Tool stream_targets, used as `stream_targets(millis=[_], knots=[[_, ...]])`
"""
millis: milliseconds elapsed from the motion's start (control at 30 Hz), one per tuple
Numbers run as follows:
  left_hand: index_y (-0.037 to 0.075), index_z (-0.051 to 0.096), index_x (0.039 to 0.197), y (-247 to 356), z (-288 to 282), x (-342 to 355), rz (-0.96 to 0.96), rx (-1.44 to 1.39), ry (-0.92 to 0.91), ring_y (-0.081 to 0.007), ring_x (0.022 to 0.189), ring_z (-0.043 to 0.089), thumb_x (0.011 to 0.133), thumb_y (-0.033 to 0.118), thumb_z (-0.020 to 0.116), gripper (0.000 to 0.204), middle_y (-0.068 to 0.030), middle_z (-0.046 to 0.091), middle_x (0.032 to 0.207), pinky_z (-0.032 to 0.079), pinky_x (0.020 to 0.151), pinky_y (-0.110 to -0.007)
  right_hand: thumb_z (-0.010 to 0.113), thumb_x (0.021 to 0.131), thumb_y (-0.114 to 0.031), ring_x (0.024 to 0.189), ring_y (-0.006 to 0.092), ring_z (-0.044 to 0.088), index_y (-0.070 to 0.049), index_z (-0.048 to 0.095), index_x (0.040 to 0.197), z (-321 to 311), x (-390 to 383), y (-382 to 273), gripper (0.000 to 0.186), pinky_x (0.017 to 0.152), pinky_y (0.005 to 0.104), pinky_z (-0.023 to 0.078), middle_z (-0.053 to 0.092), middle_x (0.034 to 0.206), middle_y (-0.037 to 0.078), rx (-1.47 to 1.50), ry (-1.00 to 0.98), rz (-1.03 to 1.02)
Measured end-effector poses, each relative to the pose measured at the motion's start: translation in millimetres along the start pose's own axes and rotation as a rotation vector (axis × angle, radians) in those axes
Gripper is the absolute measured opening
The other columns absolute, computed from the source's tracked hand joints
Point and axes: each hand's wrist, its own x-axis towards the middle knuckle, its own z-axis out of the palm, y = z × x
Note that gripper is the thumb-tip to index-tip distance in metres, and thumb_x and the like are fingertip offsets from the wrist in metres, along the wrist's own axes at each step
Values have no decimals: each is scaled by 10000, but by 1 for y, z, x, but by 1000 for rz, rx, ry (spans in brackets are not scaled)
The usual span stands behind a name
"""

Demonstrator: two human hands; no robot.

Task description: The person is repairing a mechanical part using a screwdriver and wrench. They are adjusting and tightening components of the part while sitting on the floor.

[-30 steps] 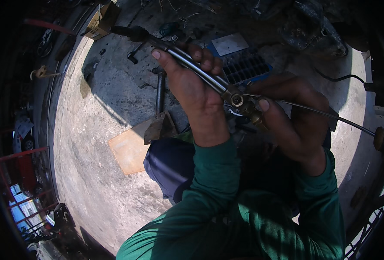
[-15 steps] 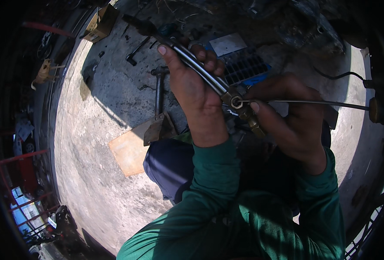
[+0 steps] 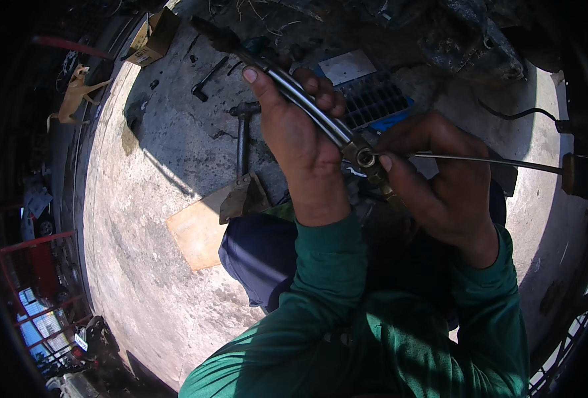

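Note:
My left hand [image 3: 300, 136] is wrapped round a shiny steel shaft [image 3: 307, 101] that slants from upper left to lower right. At its lower end sits a brass-coloured fitting [image 3: 365, 158] with a round opening facing up. Beside that opening, my right hand [image 3: 443, 172] has thumb and forefinger pinched close to the fitting. A long thin metal rod [image 3: 506, 160] runs through the right hand to a brown and black handle-like end [image 3: 578, 175], resembling a long screwdriver. My fingers hide its tip and how it meets the opening.
On the concrete floor lie a hammer [image 3: 242, 142], a ratchet-like tool [image 3: 207, 81], a cardboard piece [image 3: 194, 235] and a blue compartment tray [image 3: 393, 123]. An open cardboard box [image 3: 153, 38] stands at upper left. Beyond the floor's edge is a tan dog [image 3: 75, 99]; dark machine parts [image 3: 479, 46] lie at upper right.
Both hands stay nearly in place. The fitting's opening shows darker now, and the right hand has shifted slightly left. The rod's far end sits slightly lower. The dog has moved farther into view.

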Motion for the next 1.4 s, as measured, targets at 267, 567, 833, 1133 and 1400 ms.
stream_targets(millis=[267,567,833,1133,1400], knots=[[86,528,1155,-1,3,-1,15,2,19,-136,543,507,997,679,457,617,-25,494,687,407,472,-274,692,853,18,751,186,702,14,634,886,1,1,0,66,682,310,534,714,842,127,-18,14,15],[81,509,1164,-1,2,-1,22,1,15,-135,542,510,992,684,460,629,-28,495,686,411,470,-276,698,848,23,730,178,691,11,642,889,3,0,0,71,659,305,524,708,844,123,-16,23,-20],[72,496,1169,-1,1,0,29,-10,7,-138,541,511,988,686,468,641,-32,493,685,415,470,-276,691,849,28,747,174,689,13,649,907,3,0,0,73,679,305,526,707,848,123,-18,2,-5],[76,503,1156,1,1,0,36,-10,13,-141,540,515,986,684,475,631,-38,502,685,412,470,-273,692,826,-14,614,248,641,-14,607,835,12,2,5,86,560,351,478,607,742,103,80,100,-58],[132,558,1075,2,-3,0,20,-14,-52,-140,580,483,1001,643,481,522,-32,497,745,420,492,-272,691,820,-14,637,226,655,-19,618,852,8,2,7,80,590,337,496,629,735,104,104,63,-42]])
